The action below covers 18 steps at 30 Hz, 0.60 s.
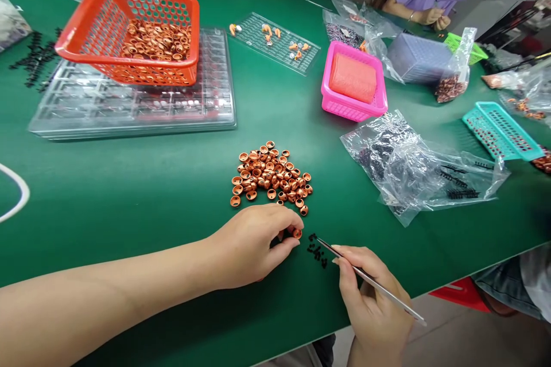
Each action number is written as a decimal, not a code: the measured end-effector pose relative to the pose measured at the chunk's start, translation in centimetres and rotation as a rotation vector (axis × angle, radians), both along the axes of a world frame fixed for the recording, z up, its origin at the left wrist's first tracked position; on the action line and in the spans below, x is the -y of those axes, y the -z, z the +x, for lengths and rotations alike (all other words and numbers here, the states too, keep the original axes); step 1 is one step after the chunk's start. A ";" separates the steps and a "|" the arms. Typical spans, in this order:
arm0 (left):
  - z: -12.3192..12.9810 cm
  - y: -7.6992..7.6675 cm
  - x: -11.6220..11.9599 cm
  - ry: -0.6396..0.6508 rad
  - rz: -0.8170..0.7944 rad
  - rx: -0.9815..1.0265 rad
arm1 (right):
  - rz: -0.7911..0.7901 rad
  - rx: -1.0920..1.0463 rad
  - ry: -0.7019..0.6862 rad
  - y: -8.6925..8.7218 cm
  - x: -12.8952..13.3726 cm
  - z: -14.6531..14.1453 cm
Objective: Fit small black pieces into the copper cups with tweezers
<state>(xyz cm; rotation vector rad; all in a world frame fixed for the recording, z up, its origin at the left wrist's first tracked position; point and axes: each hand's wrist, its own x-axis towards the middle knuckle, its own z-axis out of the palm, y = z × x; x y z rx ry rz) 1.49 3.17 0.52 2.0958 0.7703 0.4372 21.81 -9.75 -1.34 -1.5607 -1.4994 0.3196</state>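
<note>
Between thumb and forefinger, my left hand (pixel 253 243) pinches a small copper-coloured cup (pixel 297 233), its hollow side showing. My right hand (pixel 376 292) holds a thin metal tool (pixel 379 287), like tweezers or a pick, slanting down to the left. The tool's tip is at a cluster of tiny black pieces (pixel 317 252) on the green table, just right of the held cup. Whether the tip grips a black piece is too small to tell. Beyond my left hand lies a loose pile of copper-coloured cups (pixel 269 175), some facing up and some turned over.
An orange basket (pixel 129 69) of copper cups stands on stacked clear trays (pixel 172 109). To the right are a pink basket (pixel 355 109), a plastic bag (pixel 413 172) with black parts and a turquoise basket (pixel 501 129). A clear tray (pixel 284 40) holds orange pieces. Other people sit across the table.
</note>
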 end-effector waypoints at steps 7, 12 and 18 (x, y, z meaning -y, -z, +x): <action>0.1 0.0 0.0 -0.003 0.009 -0.001 | 0.000 0.042 -0.010 0.0 -0.3 0.1; 0.0 0.0 0.1 0.002 0.005 0.003 | -0.028 0.082 0.001 -0.1 -0.3 0.2; 0.1 -0.1 -0.1 0.001 0.014 0.001 | -0.051 0.100 -0.009 0.1 0.0 0.3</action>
